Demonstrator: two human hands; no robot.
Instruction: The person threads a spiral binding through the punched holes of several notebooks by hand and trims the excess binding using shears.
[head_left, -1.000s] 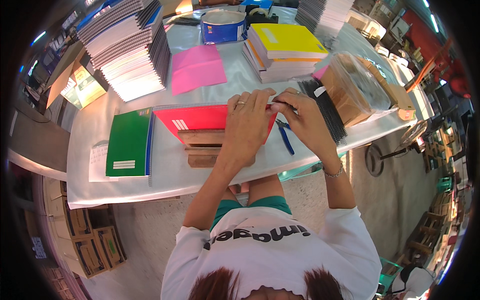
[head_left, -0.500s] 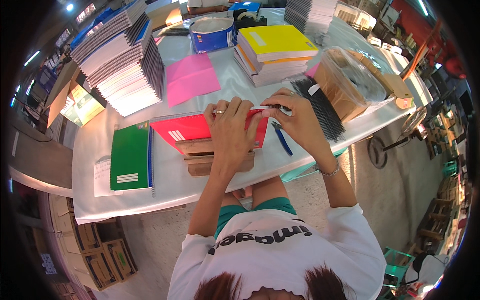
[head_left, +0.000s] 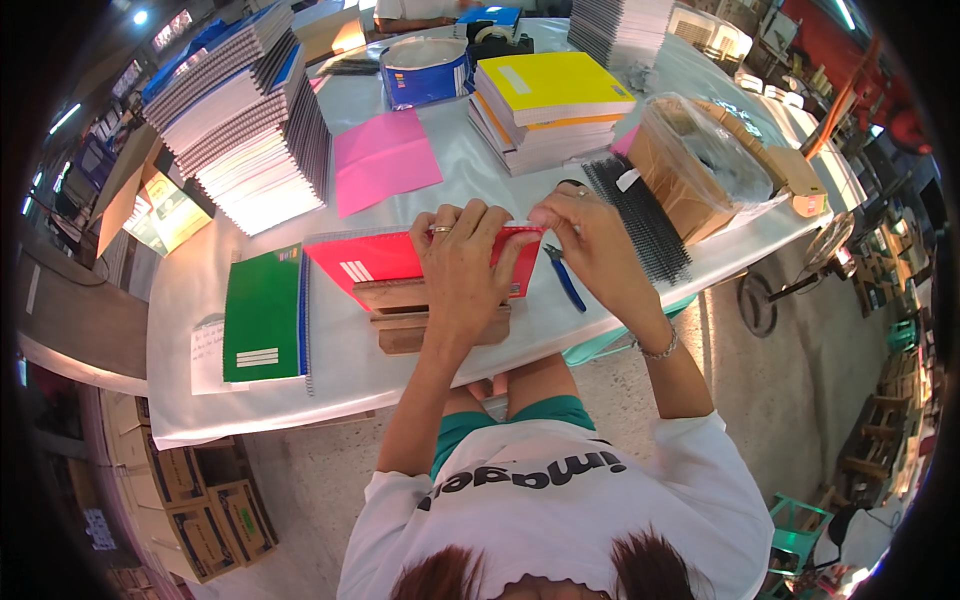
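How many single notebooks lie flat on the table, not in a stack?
2: a green notebook at the left, and a red notebook under the left hand. More may be hidden behind the stacks.

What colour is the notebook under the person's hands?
Red, with small white stripes on its cover: the notebook shows best in the head view, under the left hand.

White labels mark the red notebook [head_left: 385, 262] and green notebook [head_left: 262, 315].
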